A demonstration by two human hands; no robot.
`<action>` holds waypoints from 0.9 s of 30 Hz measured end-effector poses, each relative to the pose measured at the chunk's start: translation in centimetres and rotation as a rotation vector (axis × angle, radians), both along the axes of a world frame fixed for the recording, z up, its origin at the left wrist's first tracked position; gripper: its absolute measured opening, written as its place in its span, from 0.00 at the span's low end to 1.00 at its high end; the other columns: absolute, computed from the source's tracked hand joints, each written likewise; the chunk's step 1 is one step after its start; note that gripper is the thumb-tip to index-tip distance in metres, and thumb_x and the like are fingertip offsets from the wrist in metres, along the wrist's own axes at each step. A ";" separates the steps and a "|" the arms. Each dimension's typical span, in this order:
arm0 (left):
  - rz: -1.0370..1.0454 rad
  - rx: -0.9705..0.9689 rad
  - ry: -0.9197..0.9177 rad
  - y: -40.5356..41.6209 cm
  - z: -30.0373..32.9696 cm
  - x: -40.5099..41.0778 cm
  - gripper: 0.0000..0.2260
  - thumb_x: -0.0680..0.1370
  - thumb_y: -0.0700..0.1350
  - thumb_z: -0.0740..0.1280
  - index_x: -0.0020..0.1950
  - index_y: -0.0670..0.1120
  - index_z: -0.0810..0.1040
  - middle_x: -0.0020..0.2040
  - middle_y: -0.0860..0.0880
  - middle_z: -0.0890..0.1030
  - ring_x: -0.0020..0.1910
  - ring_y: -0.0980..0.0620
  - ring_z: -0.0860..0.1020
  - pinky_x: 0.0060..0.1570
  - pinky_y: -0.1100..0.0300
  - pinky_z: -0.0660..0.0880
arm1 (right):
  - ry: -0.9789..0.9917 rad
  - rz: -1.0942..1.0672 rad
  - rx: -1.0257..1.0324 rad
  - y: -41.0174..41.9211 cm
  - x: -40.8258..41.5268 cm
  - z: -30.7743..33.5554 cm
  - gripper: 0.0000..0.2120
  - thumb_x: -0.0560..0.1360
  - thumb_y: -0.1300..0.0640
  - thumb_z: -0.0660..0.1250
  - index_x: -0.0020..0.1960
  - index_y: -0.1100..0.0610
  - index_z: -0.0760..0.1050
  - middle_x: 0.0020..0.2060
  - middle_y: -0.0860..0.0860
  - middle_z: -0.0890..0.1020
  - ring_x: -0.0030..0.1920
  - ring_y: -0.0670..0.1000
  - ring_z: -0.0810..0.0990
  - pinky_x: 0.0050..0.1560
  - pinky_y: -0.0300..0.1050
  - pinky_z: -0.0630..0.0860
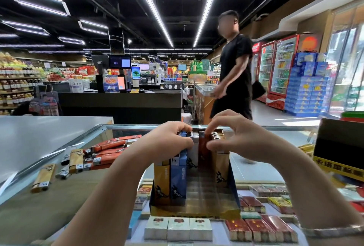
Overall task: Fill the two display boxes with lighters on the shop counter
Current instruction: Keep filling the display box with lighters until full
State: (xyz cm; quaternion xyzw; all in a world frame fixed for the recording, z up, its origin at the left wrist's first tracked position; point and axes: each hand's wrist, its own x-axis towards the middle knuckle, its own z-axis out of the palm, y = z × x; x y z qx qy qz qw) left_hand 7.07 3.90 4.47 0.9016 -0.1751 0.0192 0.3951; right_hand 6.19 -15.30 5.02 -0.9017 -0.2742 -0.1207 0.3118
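Loose lighters (94,155) lie scattered on the glass surface (59,196), well off to the left of the left hand (167,143). That hand curls over the blue and yellow lighters standing in the display box (195,206), gripping their tops. Right beside it, the right hand (236,137) pinches the red-brown lighter (201,147) at its metal head, easing it into the row. These look light, rigid and slick-sided, so the cap end seems the safest hold. The box's front half sits unfilled, below both hands.

yellow box band (337,168): Chinese characters, partly cut off | red fridge base (275,101): Coca-Cola script | lighters (178,174): print too blurred to read
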 end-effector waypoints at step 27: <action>0.469 0.446 -0.150 12.0 -5.6 1.0 0.13 0.68 0.44 0.64 0.52 0.52 0.77 0.49 0.51 0.76 0.46 0.53 0.72 0.50 0.53 0.72 | -0.071 -0.121 0.085 2.5 1.8 -2.9 0.09 0.71 0.63 0.66 0.42 0.50 0.73 0.44 0.47 0.75 0.50 0.53 0.73 0.56 0.54 0.72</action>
